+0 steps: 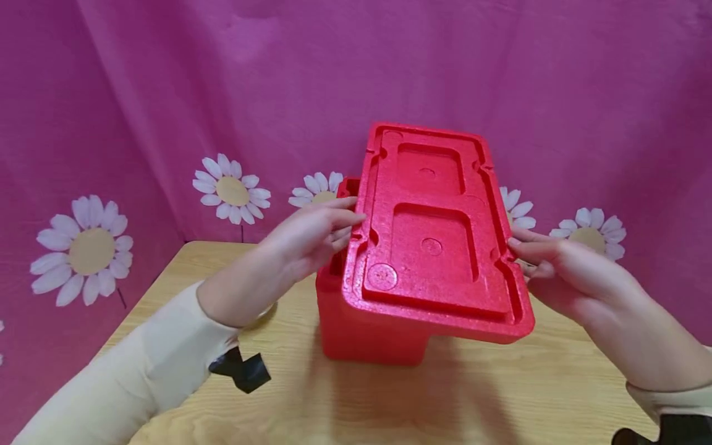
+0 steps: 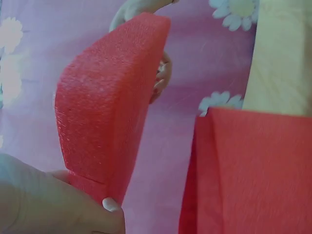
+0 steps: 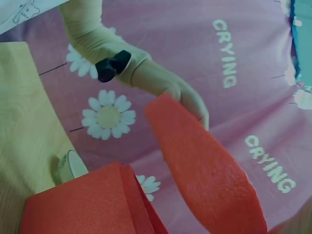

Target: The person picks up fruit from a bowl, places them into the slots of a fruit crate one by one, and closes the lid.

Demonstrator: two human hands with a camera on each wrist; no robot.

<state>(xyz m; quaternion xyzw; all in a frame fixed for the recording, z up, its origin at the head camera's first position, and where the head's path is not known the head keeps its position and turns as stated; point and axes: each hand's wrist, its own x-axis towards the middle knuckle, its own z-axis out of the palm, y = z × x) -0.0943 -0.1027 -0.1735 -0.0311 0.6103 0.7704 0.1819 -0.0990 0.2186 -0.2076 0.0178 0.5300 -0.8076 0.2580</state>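
Note:
A red foam lid (image 1: 436,290) with two recessed panels is held tilted in the air between both hands, apart from the red foam box (image 1: 369,330). My left hand (image 1: 311,238) grips the lid's left edge, its thumb on the face toward me. On the opposite edge, my right hand (image 1: 578,281) pinches the lid between thumb and fingers. The box stands upright on the table, largely covered by the lid in the head view, so its inside is hidden. In the left wrist view the lid (image 2: 105,97) hangs beside the box (image 2: 263,170), with a gap between them.
A pale cup (image 3: 73,165) stands on the wooden table (image 1: 267,402) beside the box; the left forearm mostly hides it in the head view. Behind the table hangs a pink cloth (image 1: 300,74) printed with white daisies. Black tape (image 1: 241,369) hangs at the left sleeve.

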